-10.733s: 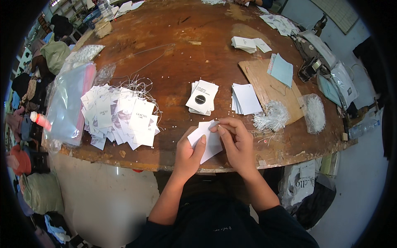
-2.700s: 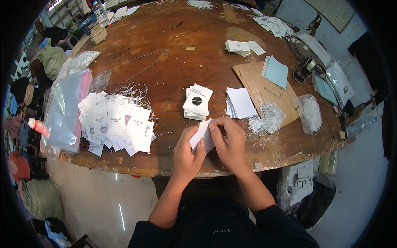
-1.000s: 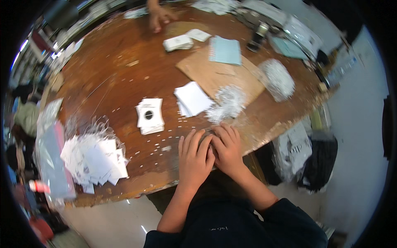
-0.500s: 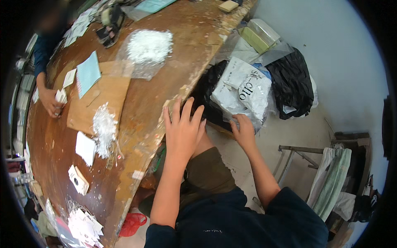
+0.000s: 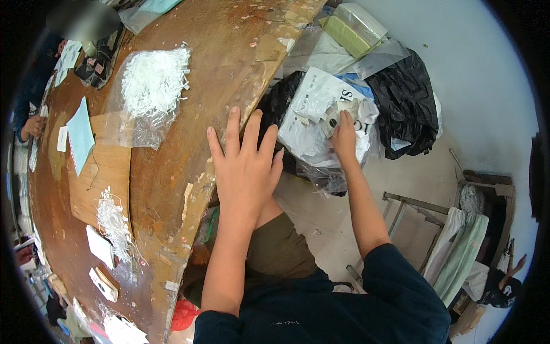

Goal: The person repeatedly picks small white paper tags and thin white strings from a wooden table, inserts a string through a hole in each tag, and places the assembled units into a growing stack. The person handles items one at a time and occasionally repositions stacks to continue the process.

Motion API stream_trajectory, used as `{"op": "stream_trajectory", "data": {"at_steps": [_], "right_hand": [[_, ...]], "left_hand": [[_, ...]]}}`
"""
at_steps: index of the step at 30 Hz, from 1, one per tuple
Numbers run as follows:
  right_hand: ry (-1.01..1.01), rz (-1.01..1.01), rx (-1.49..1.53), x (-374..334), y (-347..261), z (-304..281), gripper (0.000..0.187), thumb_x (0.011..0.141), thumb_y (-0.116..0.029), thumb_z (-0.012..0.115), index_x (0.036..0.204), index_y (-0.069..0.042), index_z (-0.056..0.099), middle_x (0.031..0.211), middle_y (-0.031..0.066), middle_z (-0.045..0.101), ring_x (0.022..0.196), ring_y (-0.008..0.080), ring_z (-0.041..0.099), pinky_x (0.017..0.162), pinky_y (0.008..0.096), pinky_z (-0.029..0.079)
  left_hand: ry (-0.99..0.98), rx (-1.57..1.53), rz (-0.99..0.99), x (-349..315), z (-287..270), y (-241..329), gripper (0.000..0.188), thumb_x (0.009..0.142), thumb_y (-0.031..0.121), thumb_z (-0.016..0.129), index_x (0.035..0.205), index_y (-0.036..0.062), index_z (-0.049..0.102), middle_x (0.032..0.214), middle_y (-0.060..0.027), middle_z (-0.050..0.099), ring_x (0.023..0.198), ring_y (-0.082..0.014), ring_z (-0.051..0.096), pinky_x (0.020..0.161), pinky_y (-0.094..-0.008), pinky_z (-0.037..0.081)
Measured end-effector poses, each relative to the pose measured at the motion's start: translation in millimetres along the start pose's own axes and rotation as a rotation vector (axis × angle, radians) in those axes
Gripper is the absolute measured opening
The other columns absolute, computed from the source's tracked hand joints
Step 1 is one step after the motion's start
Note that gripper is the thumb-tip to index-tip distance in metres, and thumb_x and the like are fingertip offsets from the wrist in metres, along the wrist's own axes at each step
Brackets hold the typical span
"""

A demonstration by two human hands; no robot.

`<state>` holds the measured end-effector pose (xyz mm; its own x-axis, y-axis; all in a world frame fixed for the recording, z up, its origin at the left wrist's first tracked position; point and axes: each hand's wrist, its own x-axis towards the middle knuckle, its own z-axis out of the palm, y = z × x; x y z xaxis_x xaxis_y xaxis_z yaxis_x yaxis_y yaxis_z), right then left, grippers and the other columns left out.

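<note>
My left hand [image 5: 243,163] lies with its fingers spread on the worn edge of the wooden table [image 5: 166,189], holding nothing. Off to the right, my right hand [image 5: 345,140] reaches over a white printed plastic bag [image 5: 306,114]. Its fingers are closed on a pale card [image 5: 332,122] with a black dot; the fingertips partly cover it. Nearest to my left hand on the table is a clear bag of white tag strings [image 5: 152,86]. Further left are a loose heap of white strings [image 5: 113,221], a white card stack [image 5: 100,246] and dotted cards [image 5: 103,284].
Black plastic bags [image 5: 404,103] and a wrapped yellow-green block [image 5: 352,31] crowd the right wall. A metal-framed stool [image 5: 415,202] and draped cloths [image 5: 458,246] stand lower right. A blue sheet [image 5: 80,137] rests on a brown board [image 5: 114,155]. Another person's hand [image 5: 33,127] is at far left.
My right hand has moved up and farther over the white bag, where the pale card now shows at its fingers. My left hand stays spread at the table edge. The view has shifted.
</note>
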<state>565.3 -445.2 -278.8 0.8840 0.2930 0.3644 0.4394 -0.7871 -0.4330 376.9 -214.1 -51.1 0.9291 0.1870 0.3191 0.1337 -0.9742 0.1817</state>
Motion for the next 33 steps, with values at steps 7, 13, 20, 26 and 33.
{"op": "stream_trajectory", "data": {"at_steps": [7, 13, 20, 26, 33], "right_hand": [[-0.105, 0.063, -0.143, 0.4, 0.0, -18.2, 0.054, 0.077, -0.014, 0.079, 0.125, 0.004, 0.06, 0.119, 0.0217, 0.059, 0.109, 0.0419, 0.058, 0.096, 0.0466, 0.049], [-0.148, 0.127, -0.209, 5.6, -2.5, -20.6, 0.067, 0.071, -0.015, 0.085, 0.13, 0.001, 0.057, 0.124, 0.0193, 0.058, 0.117, 0.0375, 0.055, 0.098, 0.0443, 0.047], [-0.357, 0.136, -0.456, -29.3, 10.6, -69.9, 0.079, 0.072, -0.022, 0.087, 0.142, -0.016, 0.052, 0.147, 0.0086, 0.051, 0.141, 0.0329, 0.043, 0.108, 0.0609, 0.037], [-0.463, 0.175, -0.432, -46.5, 11.5, -90.1, 0.071, 0.077, -0.027, 0.084, 0.141, -0.026, 0.054, 0.155, 0.004, 0.043, 0.146, 0.0339, 0.037, 0.109, 0.0686, 0.031], [-0.321, 0.007, -0.437, -62.1, 12.7, -79.4, 0.047, 0.08, -0.029, 0.081, 0.125, -0.021, 0.066, 0.152, 0.0043, 0.046, 0.144, 0.035, 0.037, 0.109, 0.0684, 0.03]], "left_hand": [[-0.012, -0.036, 0.008, 0.2, -2.7, -2.2, 0.04, 0.086, 0.03, 0.072, 0.124, 0.016, 0.066, 0.14, -0.0097, 0.054, 0.144, -0.0369, 0.036, 0.114, -0.067, 0.028], [-0.016, -0.064, 0.021, -2.3, -4.1, -3.5, 0.04, 0.086, 0.029, 0.072, 0.123, 0.015, 0.066, 0.14, -0.0105, 0.053, 0.145, -0.0374, 0.035, 0.114, -0.0673, 0.027], [-0.049, -0.085, 0.026, -2.6, -6.8, -4.2, 0.04, 0.086, 0.029, 0.073, 0.122, 0.014, 0.066, 0.141, -0.0105, 0.053, 0.146, -0.0384, 0.034, 0.114, -0.0684, 0.026], [-0.04, -0.089, 0.03, -2.2, -7.1, -3.6, 0.04, 0.085, 0.029, 0.073, 0.122, 0.0138, 0.067, 0.14, -0.0102, 0.053, 0.146, -0.0389, 0.033, 0.114, -0.0689, 0.026], [-0.028, -0.079, 0.035, -2.5, -4.5, -4.2, 0.04, 0.085, 0.029, 0.073, 0.121, 0.0139, 0.067, 0.14, -0.0102, 0.053, 0.146, -0.0397, 0.033, 0.113, -0.0693, 0.026]]}}
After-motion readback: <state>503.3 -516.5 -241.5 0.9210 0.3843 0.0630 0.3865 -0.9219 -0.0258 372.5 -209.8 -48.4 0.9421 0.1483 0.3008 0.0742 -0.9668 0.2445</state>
